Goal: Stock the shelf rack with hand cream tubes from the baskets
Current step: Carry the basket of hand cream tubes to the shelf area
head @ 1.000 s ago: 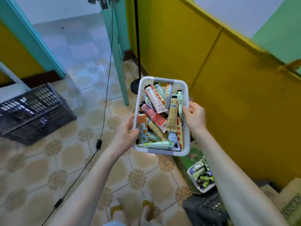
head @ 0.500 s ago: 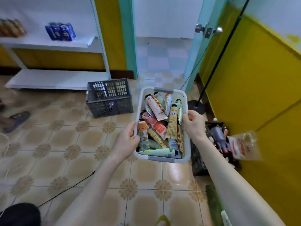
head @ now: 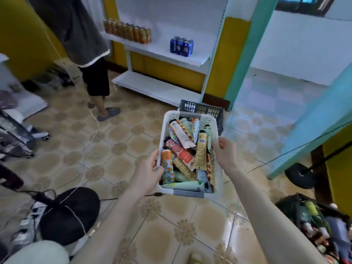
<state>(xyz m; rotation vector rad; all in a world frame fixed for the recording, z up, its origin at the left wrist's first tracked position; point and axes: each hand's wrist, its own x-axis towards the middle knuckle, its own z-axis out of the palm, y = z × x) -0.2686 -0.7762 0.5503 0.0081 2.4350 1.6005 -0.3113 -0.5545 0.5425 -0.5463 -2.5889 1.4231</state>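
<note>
1. Two white shelves on the shelf rack point(head: 160, 88) ahead of us, cans point(head: 129, 32) on the upper; well apart from our load.
2. White basket point(head: 190, 114) held over the floor point(head: 118, 149) by both long rims; we judge it light, its plastic slightly flexible.
3. Left hand point(head: 147, 174) and right hand point(head: 225, 156): fingers clenched on those rims.
4. Hand cream tubes point(head: 182, 137) heaped inside; soft, slick, so pinch each mid-body.
</note>
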